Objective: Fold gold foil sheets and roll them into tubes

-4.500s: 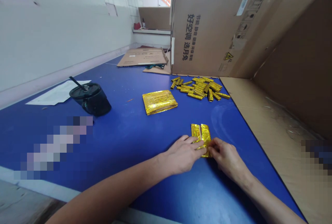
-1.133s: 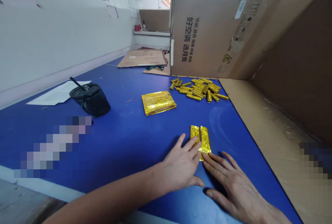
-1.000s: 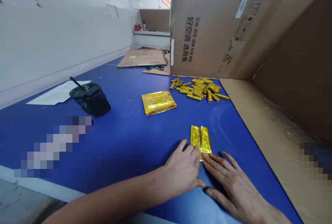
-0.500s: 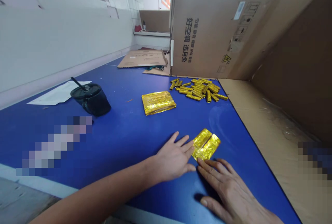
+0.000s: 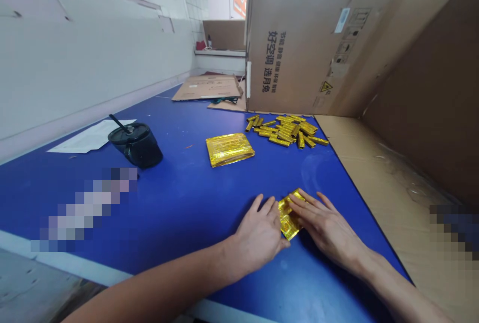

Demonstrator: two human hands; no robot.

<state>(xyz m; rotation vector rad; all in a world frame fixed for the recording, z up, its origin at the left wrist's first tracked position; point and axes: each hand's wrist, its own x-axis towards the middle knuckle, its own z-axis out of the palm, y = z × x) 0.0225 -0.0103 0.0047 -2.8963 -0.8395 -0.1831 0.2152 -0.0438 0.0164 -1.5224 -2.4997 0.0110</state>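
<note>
A shiny gold foil sheet [image 5: 290, 225] lies on the blue tabletop, partly hidden under my hands. My left hand [image 5: 260, 233] rests at its left edge, fingers apart, with the thumb near the sheet's lower corner. Across the right part of the foil lies my right hand [image 5: 325, 223], its fingers stretched out flat. Farther off on the table is a flat stack of gold foil pieces [image 5: 230, 149]. Behind that, to the right, is a loose pile of small rolled or folded gold foil strips [image 5: 286, 131].
A dark lidded cup with a straw [image 5: 136, 146] stands on the left, beside a white paper [image 5: 86, 138]. Flattened cardboard [image 5: 207, 87] lies at the back. A large cardboard box [image 5: 299, 48] walls off the back and right side. A pixelated patch covers something at left.
My right hand has moved up and over the foil's right side, covering it. My left hand has shifted slightly right, its fingers drawn closer to the foil's edge. The foil's folded part now looks narrower.
</note>
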